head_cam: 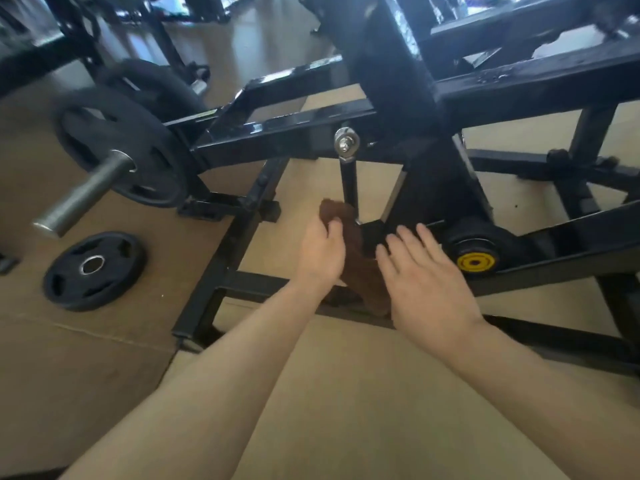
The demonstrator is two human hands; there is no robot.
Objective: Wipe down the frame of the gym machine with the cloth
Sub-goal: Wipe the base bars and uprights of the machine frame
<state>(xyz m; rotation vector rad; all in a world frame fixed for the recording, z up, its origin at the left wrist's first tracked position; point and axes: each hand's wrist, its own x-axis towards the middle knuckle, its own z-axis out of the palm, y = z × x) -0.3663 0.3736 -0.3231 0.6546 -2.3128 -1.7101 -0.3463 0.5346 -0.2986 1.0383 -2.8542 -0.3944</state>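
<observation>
A black steel gym machine frame [298,133] fills the upper and right part of the head view, with low base bars [221,258] on the floor. My left hand [320,252] grips a brown cloth [349,244] that hangs down beside a thin black upright rod [349,181] of the frame. The cloth's top edge touches the rod near its lower end. My right hand [422,271] hovers just right of the cloth with its fingers straight and spread, holding nothing, in front of a black block at the rod's foot.
A black weight plate [119,147] sits on a steel sleeve [83,194] at the left. Another plate [93,270] lies flat on the brown floor. A black and yellow pivot cap [475,261] sits right of my hands. More machines stand behind.
</observation>
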